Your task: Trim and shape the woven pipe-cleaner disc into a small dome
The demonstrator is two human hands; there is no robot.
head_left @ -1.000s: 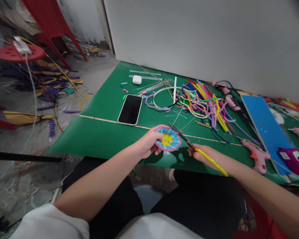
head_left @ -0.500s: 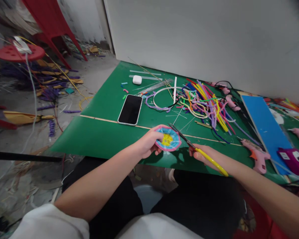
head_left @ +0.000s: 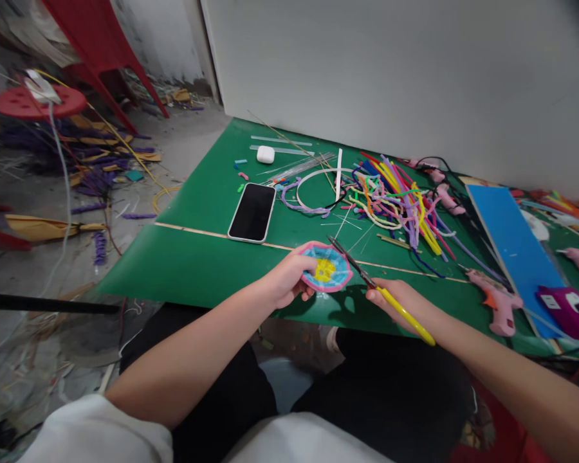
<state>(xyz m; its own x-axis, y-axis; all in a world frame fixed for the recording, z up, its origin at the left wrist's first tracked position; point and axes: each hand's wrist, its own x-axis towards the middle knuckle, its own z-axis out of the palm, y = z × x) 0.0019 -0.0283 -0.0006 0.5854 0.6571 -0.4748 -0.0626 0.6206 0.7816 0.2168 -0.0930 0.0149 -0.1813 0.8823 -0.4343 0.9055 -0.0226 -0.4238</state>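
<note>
My left hand [head_left: 290, 278] is closed on the left edge of a small woven bowl [head_left: 335, 270], thumb inside and fingers underneath. The bowl has a yellow centre, blue sides and a pink rim, and it is held above the front of the green table [head_left: 193, 270]. My right hand [head_left: 398, 299] grips yellow-handled scissors [head_left: 405, 316]. Their dark blades point up and left, close along the bowl's right rim; I cannot tell whether they touch it. Some fingers of both hands are hidden.
A phone [head_left: 252, 213] lies left of the hands, with a white earbud case [head_left: 265, 154] behind it. Tangled pipe cleaners [head_left: 390, 193] spread over the back. To the right are a pink glue gun [head_left: 499, 299] and a blue board [head_left: 516, 244]. A white wall [head_left: 390, 77] stands behind.
The scissors and my right hand have shifted very slightly, with the handle end a little lower and further left. The bowl has barely moved in my left hand.
</note>
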